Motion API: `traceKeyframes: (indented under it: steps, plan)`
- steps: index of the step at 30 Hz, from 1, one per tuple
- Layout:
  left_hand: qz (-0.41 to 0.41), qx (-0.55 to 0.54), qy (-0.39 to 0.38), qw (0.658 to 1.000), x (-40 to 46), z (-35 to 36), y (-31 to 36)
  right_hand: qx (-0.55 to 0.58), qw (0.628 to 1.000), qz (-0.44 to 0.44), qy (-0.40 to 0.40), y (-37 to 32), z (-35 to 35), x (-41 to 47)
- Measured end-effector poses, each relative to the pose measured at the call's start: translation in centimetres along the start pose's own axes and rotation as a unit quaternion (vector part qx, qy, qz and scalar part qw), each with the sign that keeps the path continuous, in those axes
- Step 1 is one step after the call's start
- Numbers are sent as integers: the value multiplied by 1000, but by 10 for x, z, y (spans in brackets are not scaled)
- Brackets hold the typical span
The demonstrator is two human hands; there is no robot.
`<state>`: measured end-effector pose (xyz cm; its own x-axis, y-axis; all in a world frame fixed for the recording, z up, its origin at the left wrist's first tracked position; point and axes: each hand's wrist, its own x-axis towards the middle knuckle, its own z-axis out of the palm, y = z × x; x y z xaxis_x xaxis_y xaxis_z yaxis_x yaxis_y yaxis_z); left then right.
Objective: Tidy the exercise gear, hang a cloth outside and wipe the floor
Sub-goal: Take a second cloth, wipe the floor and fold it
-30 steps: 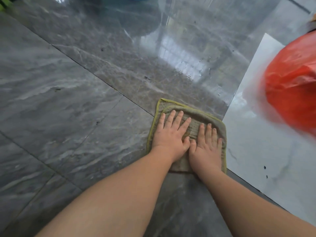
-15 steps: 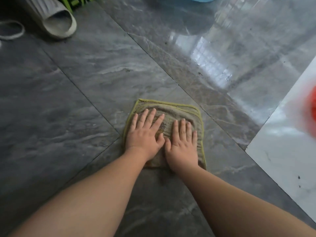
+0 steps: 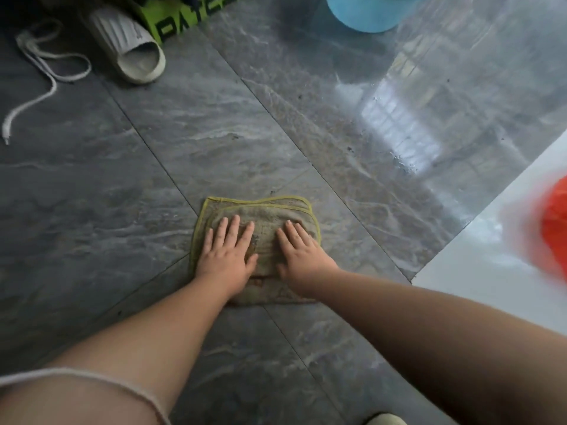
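Note:
A folded grey-brown cloth (image 3: 264,214) with a yellow-green hem lies flat on the dark grey marble floor (image 3: 129,191). My left hand (image 3: 228,256) presses palm-down on its left half, fingers spread. On the cloth's right half my right hand (image 3: 299,256) lies flat the same way. Both forearms reach in from the bottom of the view. The floor to the upper right of the cloth looks wet and shiny.
A pale slipper (image 3: 129,49) and a white cord (image 3: 40,75) lie at the upper left beside a green-and-black item (image 3: 184,16). A light blue bucket (image 3: 368,12) stands at the top. A white tile area (image 3: 478,271) and a blurred orange-red object (image 3: 555,228) are at the right.
Both hands have slid the cloth leftward across the floor, away from the white tile. The slipper, cord and bucket have come into view, and my hands now sit slightly apart.

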<state>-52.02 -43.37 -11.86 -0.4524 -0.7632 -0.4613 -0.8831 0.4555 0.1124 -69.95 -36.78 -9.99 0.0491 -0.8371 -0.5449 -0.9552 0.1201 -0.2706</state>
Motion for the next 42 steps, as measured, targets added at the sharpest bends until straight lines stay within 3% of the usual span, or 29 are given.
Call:
traceKeyframes:
  steps: [8, 11, 16, 25, 31, 36, 42]
  plan:
    - [-8, 53, -59, 997, 5, 4, -3, 2, 986, 42, 161, -12, 57, 8]
    - [-27, 63, -66, 995, 3, 3, 5, 11, 986, 14, 167, 0, 59, 7]
    - [-64, 36, -16, 997, 8, 8, 45, -10, 986, -18, 166, 50, 50, -4]
    - [80, 36, 7, 996, 75, 3, 201, -9, 970, 141, 198, 196, 32, -57]
    - [192, 66, -14, 979, 127, 0, 340, 9, 928, 295, 226, 294, 40, -106]
    - [214, 100, -59, 970, 138, -1, 353, 52, 916, 318, 238, 306, 46, -105]
    - [206, 179, -189, 943, 145, -34, 360, 65, 930, 298, 207, 309, 39, -108]
